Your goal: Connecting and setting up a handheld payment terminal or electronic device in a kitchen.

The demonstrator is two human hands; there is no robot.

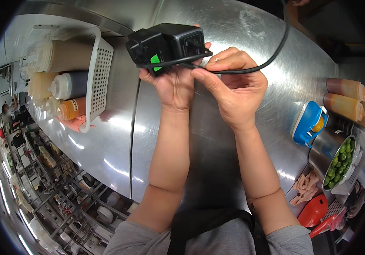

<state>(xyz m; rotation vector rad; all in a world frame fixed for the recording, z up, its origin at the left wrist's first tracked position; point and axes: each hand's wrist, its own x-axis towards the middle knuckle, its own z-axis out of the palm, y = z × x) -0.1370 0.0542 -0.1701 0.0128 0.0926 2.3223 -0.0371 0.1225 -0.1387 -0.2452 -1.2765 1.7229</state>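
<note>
A black boxy device (163,40) with a bright green sticker sits up on my left hand (176,87), above the steel counter. The left palm faces up, and its fingers curl round the device from below and behind. A black cable (276,53) loops across the device's near side and arcs away to the upper right. Beside the device, my right hand (240,83) pinches this cable between thumb and forefinger, close to where it meets the loop. Part of the left fingers is hidden behind the device.
On the left of the steel counter (208,136), a white perforated basket (101,76) holds several sauce bottles. At right are two squeeze bottles (344,106), a blue plastic item (306,125), a metal pot (325,146) of green limes, a crumpled cloth (306,187) and a red scoop-like tool (314,211).
</note>
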